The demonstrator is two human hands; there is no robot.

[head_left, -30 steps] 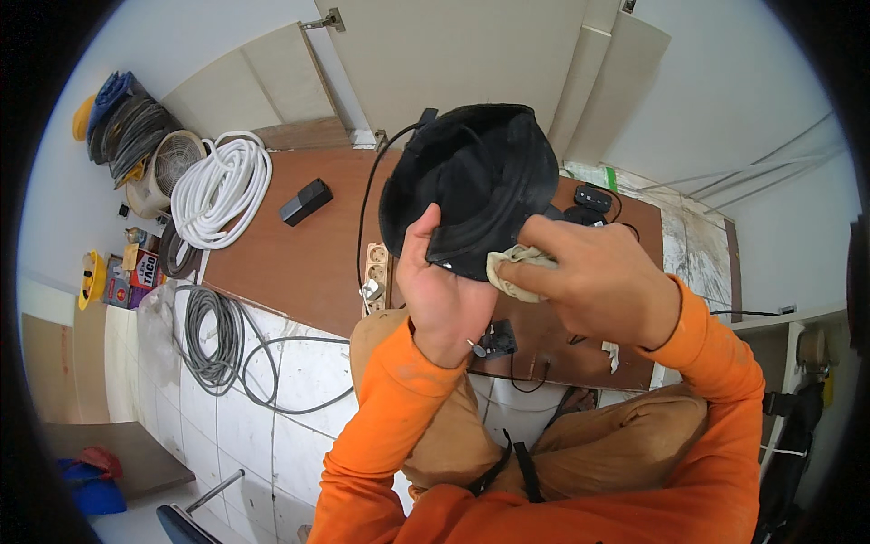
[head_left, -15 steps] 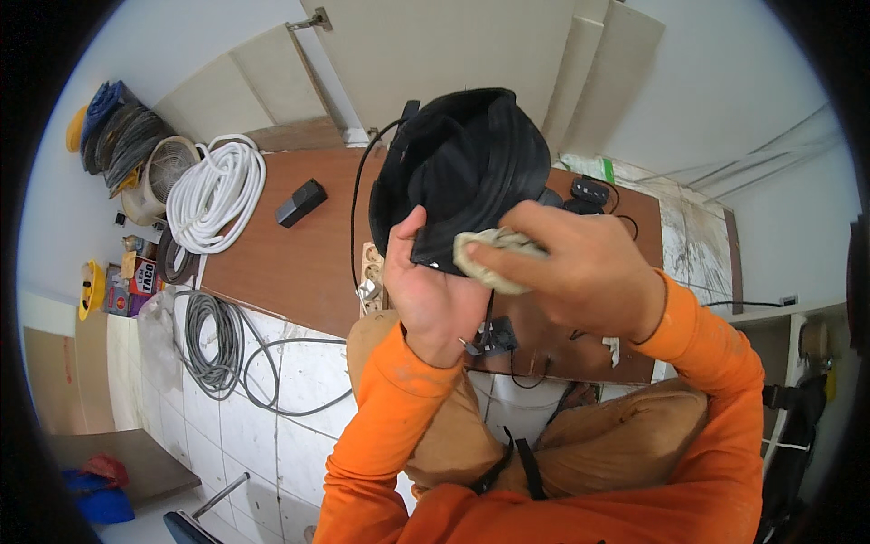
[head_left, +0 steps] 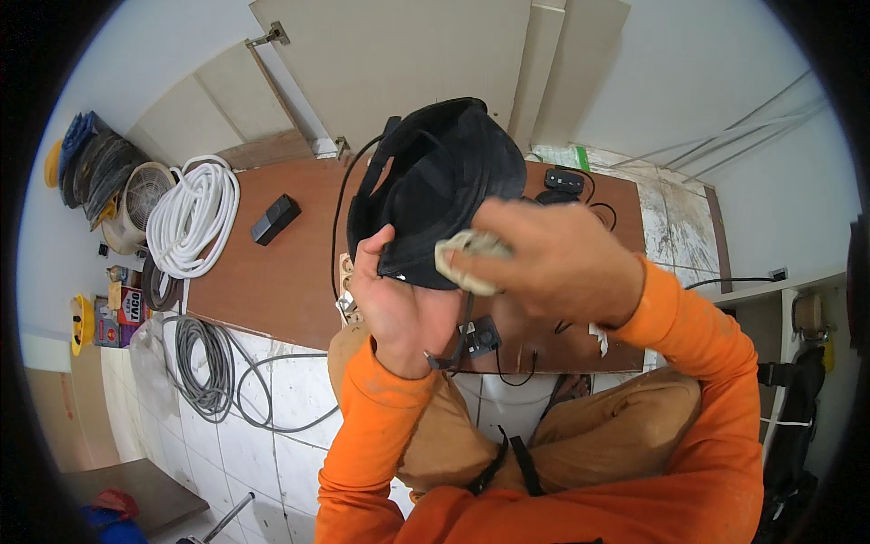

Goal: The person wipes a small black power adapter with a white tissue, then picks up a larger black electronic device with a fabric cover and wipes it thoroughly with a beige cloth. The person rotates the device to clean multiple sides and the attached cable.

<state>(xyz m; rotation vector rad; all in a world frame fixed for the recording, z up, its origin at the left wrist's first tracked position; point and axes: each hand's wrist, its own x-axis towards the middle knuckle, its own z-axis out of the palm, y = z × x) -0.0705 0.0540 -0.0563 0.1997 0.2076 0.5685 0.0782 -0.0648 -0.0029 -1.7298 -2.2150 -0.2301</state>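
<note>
A black fabric cap (head_left: 444,168) is held up in front of me, its hollow inner side partly showing and a strap at its left edge. My left hand (head_left: 399,304) supports it from below, the thumb over its near edge and the palm turned up. Pinched in my right hand (head_left: 562,258) is a crumpled off-white cloth (head_left: 467,261), pressed against or just in front of the cap's near right edge. The right fingertips are smeared by motion. A black cable (head_left: 340,213) runs down to the left of the cap.
A brown board (head_left: 290,295) lies under the work, with a black box (head_left: 275,219) and a power strip (head_left: 345,272). Coils of white hose (head_left: 192,218) and grey cable (head_left: 204,363) lie left. Black devices (head_left: 564,181) sit right. Open shelving (head_left: 779,326) stands at far right.
The cap has tilted slightly, so the strap at its left edge shows more. My right hand with the cloth stays at its near edge. The whole view has shifted a little.
</note>
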